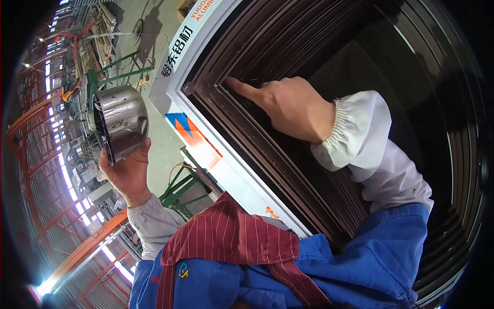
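Observation:
My left hand (126, 172) grips a shiny steel pot (121, 122) and holds it up at the left, away from the frame. My right hand (290, 105) is at the upper middle, its index finger stretched out and pressing into the inner corner of a dark brown ribbed metal frame (247, 149). The other fingers of that hand are curled. Both forearms wear white sleeve covers over blue work clothes, with a red striped collar below.
A white wrapped profile (177, 77) with orange and blue marks runs along the frame's outer edge. Green metal stands (180, 190) sit beneath it. Workshop floor, machines and orange roof beams (82, 247) fill the left side.

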Action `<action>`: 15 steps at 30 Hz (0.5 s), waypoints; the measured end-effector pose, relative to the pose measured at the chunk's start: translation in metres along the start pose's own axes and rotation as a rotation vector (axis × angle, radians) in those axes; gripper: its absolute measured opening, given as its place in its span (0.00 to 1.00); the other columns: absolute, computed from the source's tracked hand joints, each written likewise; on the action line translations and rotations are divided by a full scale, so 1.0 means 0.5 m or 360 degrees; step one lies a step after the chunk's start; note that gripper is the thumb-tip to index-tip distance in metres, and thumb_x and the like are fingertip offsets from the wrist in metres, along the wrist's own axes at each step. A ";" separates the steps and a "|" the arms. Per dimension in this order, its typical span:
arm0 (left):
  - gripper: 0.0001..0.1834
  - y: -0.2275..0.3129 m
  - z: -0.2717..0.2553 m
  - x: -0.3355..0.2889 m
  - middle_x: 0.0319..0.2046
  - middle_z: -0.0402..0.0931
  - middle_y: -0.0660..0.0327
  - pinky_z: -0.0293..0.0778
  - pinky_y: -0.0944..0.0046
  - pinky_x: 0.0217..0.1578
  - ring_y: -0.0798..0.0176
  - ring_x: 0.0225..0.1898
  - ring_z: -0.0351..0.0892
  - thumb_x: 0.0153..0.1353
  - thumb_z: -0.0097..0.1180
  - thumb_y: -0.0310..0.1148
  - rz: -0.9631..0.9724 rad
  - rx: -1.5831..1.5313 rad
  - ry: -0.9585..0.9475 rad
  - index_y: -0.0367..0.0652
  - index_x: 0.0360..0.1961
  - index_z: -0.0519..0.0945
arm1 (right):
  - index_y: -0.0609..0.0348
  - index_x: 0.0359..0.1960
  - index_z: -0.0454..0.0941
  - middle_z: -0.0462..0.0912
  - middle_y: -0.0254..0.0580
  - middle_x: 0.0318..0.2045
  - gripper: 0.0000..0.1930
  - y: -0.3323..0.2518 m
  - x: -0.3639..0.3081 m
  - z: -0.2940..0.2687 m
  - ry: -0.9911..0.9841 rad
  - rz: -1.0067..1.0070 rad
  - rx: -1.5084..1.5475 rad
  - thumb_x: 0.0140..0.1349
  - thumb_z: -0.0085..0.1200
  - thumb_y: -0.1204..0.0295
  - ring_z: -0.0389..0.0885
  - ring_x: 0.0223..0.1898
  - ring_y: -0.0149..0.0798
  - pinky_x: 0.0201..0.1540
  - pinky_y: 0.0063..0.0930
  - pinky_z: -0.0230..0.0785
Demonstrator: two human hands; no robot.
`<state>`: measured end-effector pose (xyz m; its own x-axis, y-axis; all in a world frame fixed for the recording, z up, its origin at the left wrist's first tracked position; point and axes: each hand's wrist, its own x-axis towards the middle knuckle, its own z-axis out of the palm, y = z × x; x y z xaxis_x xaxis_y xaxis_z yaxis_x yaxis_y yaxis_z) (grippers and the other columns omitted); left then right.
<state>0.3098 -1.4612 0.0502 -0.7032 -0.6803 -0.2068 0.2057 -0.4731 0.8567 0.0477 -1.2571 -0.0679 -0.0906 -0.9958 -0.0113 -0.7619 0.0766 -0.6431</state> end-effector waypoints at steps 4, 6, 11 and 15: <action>0.27 -0.007 -0.001 0.001 0.56 0.70 0.54 0.69 0.36 0.53 0.46 0.57 0.70 0.61 0.51 0.44 0.0006 0.0013 -0.0036 0.45 0.60 0.68 | 0.50 0.67 0.55 0.79 0.48 0.20 0.40 -0.001 0.011 -0.003 -0.0091 0.0039 -0.0064 0.48 0.49 0.81 0.81 0.23 0.47 0.26 0.35 0.73; 0.28 -0.007 0.000 0.001 0.57 0.70 0.54 0.69 0.36 0.53 0.46 0.57 0.70 0.61 0.52 0.44 0.0013 0.0006 -0.0038 0.45 0.60 0.67 | 0.51 0.67 0.55 0.79 0.49 0.20 0.40 -0.001 0.001 -0.021 -0.0136 0.0006 -0.0037 0.48 0.49 0.80 0.80 0.22 0.48 0.26 0.36 0.73; 0.28 -0.009 0.016 0.011 0.58 0.69 0.54 0.69 0.37 0.53 0.46 0.58 0.69 0.61 0.51 0.44 0.0026 -0.0036 -0.0081 0.45 0.61 0.66 | 0.51 0.65 0.61 0.79 0.52 0.22 0.36 0.007 -0.082 -0.091 -0.0491 -0.0188 -0.0073 0.49 0.48 0.78 0.80 0.27 0.51 0.32 0.41 0.72; 0.28 -0.012 0.013 0.028 0.59 0.67 0.53 0.71 0.40 0.53 0.47 0.58 0.68 0.63 0.48 0.43 0.0018 -0.0143 -0.0276 0.43 0.62 0.65 | 0.53 0.55 0.73 0.80 0.53 0.26 0.23 0.005 -0.119 -0.199 -0.0606 -0.0295 0.0039 0.54 0.49 0.75 0.79 0.30 0.54 0.35 0.42 0.72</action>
<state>0.2943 -1.4644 0.0451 -0.8056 -0.5829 -0.1061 0.2687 -0.5191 0.8114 -0.0126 -1.1928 0.0073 0.2935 -0.9402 -0.1728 -0.7271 -0.1023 -0.6789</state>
